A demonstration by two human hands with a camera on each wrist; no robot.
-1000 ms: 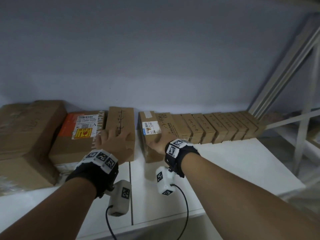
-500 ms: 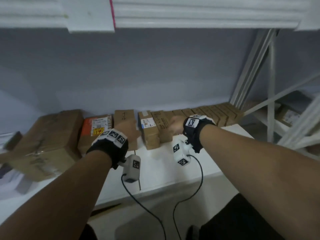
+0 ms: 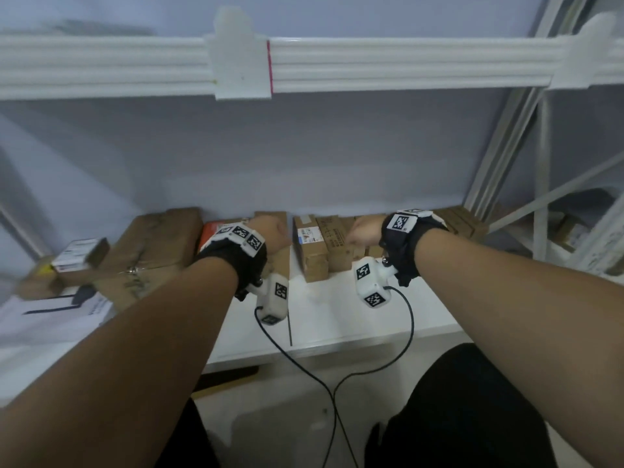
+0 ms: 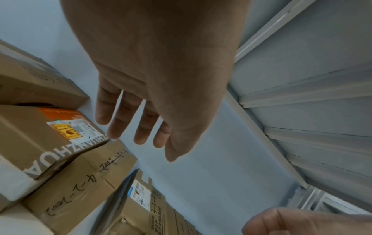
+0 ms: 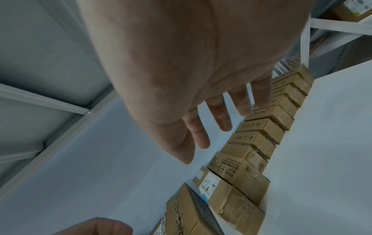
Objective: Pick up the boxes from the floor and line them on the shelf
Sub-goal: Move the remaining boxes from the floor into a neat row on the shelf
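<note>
Cardboard boxes stand in a line along the back wall of the white shelf (image 3: 337, 319). From the left: a big brown box (image 3: 158, 251), an orange-labelled box (image 4: 60, 127), a handwritten box (image 4: 84, 182), a white-labelled box (image 3: 309, 241), a printed box (image 5: 237, 173), then a row of small boxes (image 5: 261, 127). My left hand (image 3: 270, 231) hovers over the handwritten box, with its fingers (image 4: 132, 127) straight and holding nothing. My right hand (image 3: 363, 229) hangs above the printed box, its fingers (image 5: 217, 124) relaxed and bare.
The upper shelf beam (image 3: 371, 65) crosses overhead. A slanted metal upright (image 3: 506, 146) bounds the right end. A white carton (image 3: 50, 315) and a small labelled box (image 3: 81, 255) lie at the far left. Cables dangle below my wrists over the floor.
Both hands have come off the boxes and lifted back toward me. My head has drawn away, so the shelf front edge and upper beam now show.
</note>
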